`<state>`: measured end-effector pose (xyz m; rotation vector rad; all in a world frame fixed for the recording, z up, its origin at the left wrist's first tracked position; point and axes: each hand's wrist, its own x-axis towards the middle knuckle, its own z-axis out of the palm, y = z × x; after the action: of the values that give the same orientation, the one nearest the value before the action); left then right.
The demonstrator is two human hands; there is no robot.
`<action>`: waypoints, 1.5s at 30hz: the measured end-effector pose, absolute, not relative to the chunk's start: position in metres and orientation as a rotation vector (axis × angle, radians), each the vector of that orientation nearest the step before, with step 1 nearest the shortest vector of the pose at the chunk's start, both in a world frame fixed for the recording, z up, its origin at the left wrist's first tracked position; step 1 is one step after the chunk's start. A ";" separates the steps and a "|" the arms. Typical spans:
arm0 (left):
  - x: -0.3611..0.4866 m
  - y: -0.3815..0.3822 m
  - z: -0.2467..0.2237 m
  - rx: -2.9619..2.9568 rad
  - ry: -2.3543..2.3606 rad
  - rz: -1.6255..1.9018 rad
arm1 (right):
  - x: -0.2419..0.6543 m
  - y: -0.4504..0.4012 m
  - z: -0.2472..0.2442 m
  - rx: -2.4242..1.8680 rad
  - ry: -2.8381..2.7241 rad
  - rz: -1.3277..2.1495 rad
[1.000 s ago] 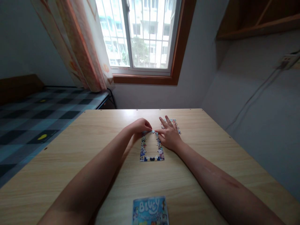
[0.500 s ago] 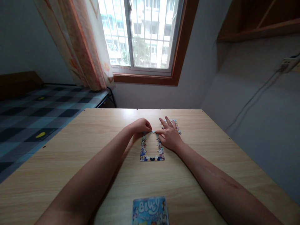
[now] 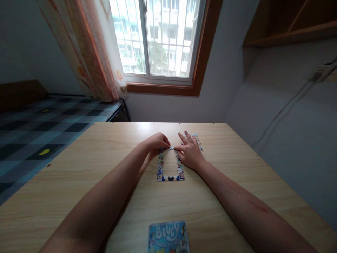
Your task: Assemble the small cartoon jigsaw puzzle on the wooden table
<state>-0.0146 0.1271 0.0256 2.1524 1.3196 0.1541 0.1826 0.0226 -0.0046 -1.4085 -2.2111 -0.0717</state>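
A rectangular frame of joined puzzle pieces lies on the wooden table, its middle bare. At the frame's far left corner is my left hand, fingers curled and pinched at the top edge; whatever they grip is too small to make out. My right hand rests palm down at the far right corner, fingers spread, with the index fingertip touching the top edge. Beyond it, partly covered by its fingers, lies a group of loose puzzle pieces.
A blue box marked "BLUEY" lies near the table's front edge. Behind the table are a window and a curtain. A bed with a checked cover stands at the left, a shelf at the upper right.
Both hands hold nearly the same place and pose at the frame's far edge. The view has shifted very slightly.
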 end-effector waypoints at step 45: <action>-0.070 0.139 0.025 2.042 1.105 0.195 | 0.189 0.027 -0.012 -1.492 -2.042 -0.073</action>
<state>-0.0697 0.1395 0.0254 2.0422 1.1054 0.1948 0.1890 0.0269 -0.0124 -1.4923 -2.0421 -0.0729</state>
